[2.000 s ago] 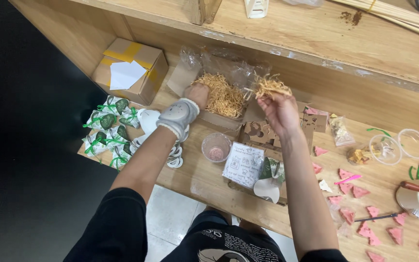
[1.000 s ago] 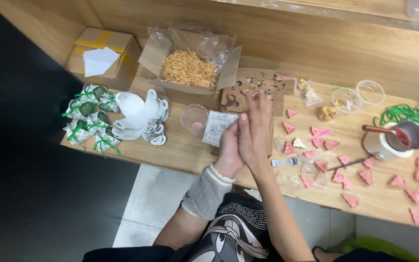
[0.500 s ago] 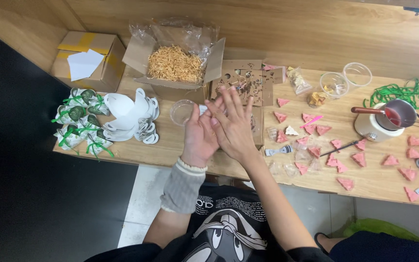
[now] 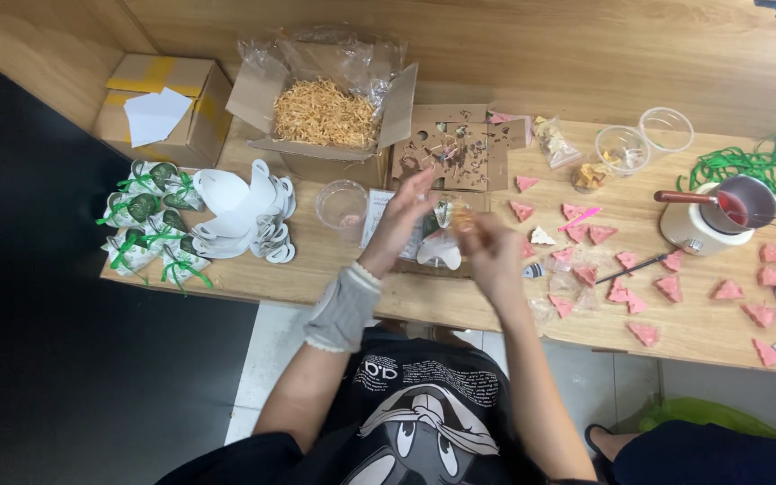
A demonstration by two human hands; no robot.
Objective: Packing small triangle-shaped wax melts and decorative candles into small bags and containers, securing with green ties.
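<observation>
Looks to me like a small craft or gift-packing workshop, probably a home setup. I'm looking down at a long wooden tabletop (image 4: 424,301) backed by wood panelling. There's an open cardboard box of straw-like filler (image 4: 325,112), a stack of white paper cutouts (image 4: 240,211) and a bunch of finished little packets tied with green ribbon (image 4: 150,224). Pink triangle pieces (image 4: 666,287) are scattered all over the right side, next to a small melting pot with red stuff in it (image 4: 716,211), some clear plastic cups (image 4: 644,139) and loose green string (image 4: 738,162).
</observation>
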